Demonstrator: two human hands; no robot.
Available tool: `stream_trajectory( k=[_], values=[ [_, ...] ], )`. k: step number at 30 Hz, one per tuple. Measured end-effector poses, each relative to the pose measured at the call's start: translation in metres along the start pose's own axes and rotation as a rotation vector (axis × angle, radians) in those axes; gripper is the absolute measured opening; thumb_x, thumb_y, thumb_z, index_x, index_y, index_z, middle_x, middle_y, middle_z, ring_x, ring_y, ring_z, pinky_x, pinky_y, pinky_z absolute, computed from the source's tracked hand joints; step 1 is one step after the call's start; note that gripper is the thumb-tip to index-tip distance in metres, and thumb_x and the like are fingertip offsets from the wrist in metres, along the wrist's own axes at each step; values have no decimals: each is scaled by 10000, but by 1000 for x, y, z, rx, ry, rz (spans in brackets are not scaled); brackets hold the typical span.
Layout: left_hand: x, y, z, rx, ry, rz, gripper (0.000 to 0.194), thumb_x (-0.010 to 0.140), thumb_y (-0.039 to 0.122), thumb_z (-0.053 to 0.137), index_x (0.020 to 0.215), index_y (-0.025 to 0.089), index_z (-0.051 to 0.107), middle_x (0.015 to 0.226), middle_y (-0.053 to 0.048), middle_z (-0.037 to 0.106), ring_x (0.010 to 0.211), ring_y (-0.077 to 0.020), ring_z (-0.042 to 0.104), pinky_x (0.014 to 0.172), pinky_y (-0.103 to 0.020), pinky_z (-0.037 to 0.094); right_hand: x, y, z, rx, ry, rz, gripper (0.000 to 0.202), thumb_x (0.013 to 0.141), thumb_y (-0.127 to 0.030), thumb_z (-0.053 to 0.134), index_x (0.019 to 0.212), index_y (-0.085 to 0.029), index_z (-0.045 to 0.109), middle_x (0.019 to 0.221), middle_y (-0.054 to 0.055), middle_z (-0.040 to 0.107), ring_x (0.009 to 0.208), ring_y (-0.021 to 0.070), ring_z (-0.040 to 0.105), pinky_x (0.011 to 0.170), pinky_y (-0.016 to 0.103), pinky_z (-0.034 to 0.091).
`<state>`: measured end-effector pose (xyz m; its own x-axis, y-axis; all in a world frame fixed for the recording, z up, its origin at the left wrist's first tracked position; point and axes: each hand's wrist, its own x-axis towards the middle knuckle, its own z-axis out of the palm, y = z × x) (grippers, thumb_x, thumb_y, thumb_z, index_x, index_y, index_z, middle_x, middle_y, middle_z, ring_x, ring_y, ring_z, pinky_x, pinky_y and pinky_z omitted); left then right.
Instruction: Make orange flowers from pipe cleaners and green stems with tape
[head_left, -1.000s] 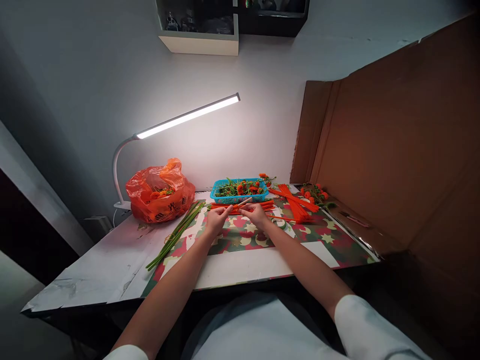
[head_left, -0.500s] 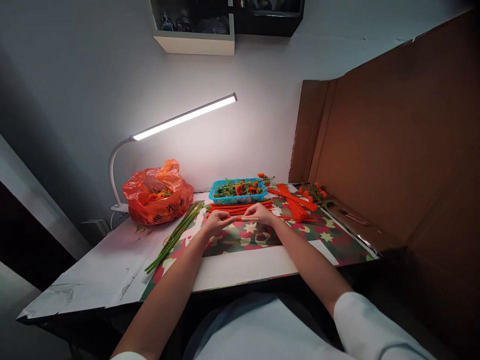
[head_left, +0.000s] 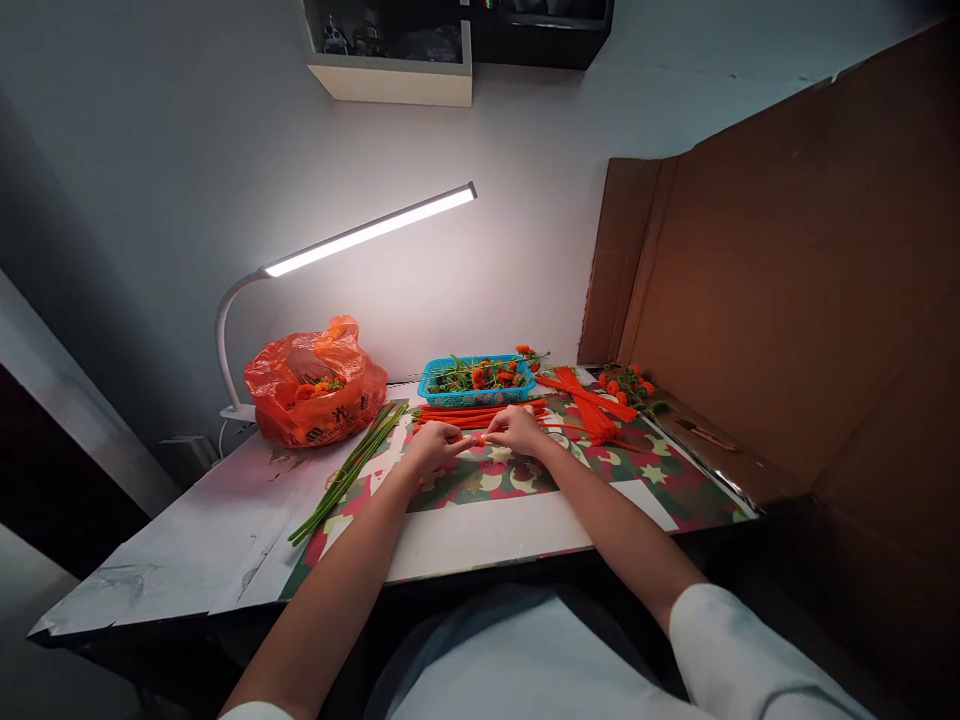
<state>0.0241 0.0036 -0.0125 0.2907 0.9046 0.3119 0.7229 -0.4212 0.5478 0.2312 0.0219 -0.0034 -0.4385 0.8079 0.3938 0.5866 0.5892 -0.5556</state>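
Your small orange piece sits between your two hands, over the patterned part of the surface; the fingers of your left hand are pinched narrow on its near end; those of your right hand are drawn narrow too, tips at the other end, though you cannot tell whether they grip it or only touch it. Judge it to be very light, soft and easily bent or crushed, probably not slippery; take it by the ends, with fingertips and little pressure.

Just beyond your knuckles lies a row of orange sticks, the closest thing to snag on; behind it stands the blue basket of flowers; the crossed bundle of orange strips lies past your right wrist; green stems and the orange bag are off to your left; the lamp hangs well above, out of your way; a white strip lies under your forearms.
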Motion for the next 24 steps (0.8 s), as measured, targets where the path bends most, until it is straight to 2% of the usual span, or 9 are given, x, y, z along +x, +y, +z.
stream_trajectory(
  k=[6,12,19,24],
  values=[
    [1,10,5,108,78,-95,542,717,647,509,456,182,418,398,39,342,435,-97,262,464,-257,153,-1,-4,5,-189,127,-27,209,805,-343,627,660,-221,716,754,42,700,818,188,509,800,367,221],
    [3,13,9,67,221,-171,533,731,610,511,437,186,375,405,35,332,449,-102,269,483,-256,169,0,-11,11,-238,228,16,270,859,-370,555,708,-204,703,802,58,708,833,200,510,790,371,220],
    [5,4,8,-32,330,-239,538,722,584,530,420,191,321,410,42,282,446,-99,276,485,-256,190,1,-13,17,7,183,106,162,832,-290,583,888,-261,731,939,32,715,972,220,547,855,365,291],
    [5,2,7,-78,351,-263,553,710,618,511,415,187,328,416,41,282,454,-96,285,482,-245,204,4,-7,20,230,177,70,173,803,-279,607,913,-253,739,991,49,710,989,227,594,864,360,393]
  ],
)
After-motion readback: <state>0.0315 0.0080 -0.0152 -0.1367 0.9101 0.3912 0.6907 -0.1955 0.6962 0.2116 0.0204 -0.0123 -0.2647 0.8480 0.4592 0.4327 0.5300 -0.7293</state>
